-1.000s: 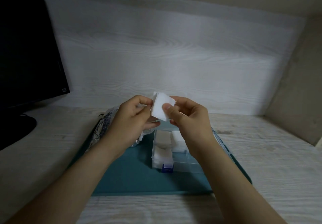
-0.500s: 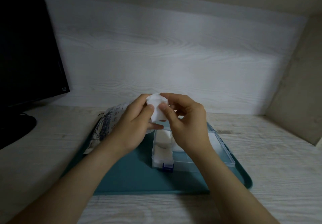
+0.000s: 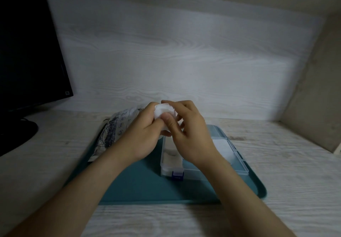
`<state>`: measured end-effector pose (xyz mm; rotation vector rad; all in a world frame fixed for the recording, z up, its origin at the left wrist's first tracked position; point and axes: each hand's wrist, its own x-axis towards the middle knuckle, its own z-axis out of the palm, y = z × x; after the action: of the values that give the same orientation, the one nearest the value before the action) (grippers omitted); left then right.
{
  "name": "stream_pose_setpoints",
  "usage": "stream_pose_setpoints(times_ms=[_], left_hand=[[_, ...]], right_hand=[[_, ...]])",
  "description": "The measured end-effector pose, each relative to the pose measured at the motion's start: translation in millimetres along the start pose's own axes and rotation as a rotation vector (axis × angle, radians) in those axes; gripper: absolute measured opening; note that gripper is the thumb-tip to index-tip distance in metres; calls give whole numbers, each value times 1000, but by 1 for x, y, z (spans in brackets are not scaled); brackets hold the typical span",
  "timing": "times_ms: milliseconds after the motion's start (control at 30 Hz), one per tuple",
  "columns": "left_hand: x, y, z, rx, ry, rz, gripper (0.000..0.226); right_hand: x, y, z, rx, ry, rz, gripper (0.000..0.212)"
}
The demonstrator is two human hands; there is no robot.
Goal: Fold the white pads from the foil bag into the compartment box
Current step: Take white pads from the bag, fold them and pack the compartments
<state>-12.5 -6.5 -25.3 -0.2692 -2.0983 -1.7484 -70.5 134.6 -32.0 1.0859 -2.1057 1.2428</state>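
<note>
1. At the tray's (image 3: 129, 187) far left corner the bag (image 3: 118, 126) lies flat, overhanging the rim toward the monitor (image 3: 27, 52). I cannot tell whether it still has pads in it.
2. Over the tray's far edge, the left hand (image 3: 142, 135) and right hand (image 3: 191, 135) hold one pad (image 3: 164, 110) in the air. The left fingers curl around it, the right thumb presses its front, and the other right fingers curl behind it. The pad looks bunched, so the fold seems unfinished.
3. On the tray's right half the box (image 3: 238, 161) stands open. White pads fill its left cells and one right cell; the near right cell looks unfilled. The task seems partway done.
4. The bare tray near the box gives free room for lowering the hands; the box's thin walls leave little margin.
</note>
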Motion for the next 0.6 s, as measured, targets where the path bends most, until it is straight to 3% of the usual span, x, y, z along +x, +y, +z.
stream_pose_setpoints(times_ms=[133,267,400,500,600], left_hand=[[1,-9,0,125,14,64,28],[-4,-10,-4,611,123,342,33],[-5,-14,-7,888,41,469,34],[-5,-19,-11,1009,-39,415,37],[-5,-25,-14,1047,-116,297,29]], right_hand=[[5,-1,-10,192,217,154,17],[6,1,-25,257,322,431,20],[3,2,-45,232,-13,586,8],[-4,-5,-52,223,-294,634,17],[-8,-9,-51,145,-402,656,25]])
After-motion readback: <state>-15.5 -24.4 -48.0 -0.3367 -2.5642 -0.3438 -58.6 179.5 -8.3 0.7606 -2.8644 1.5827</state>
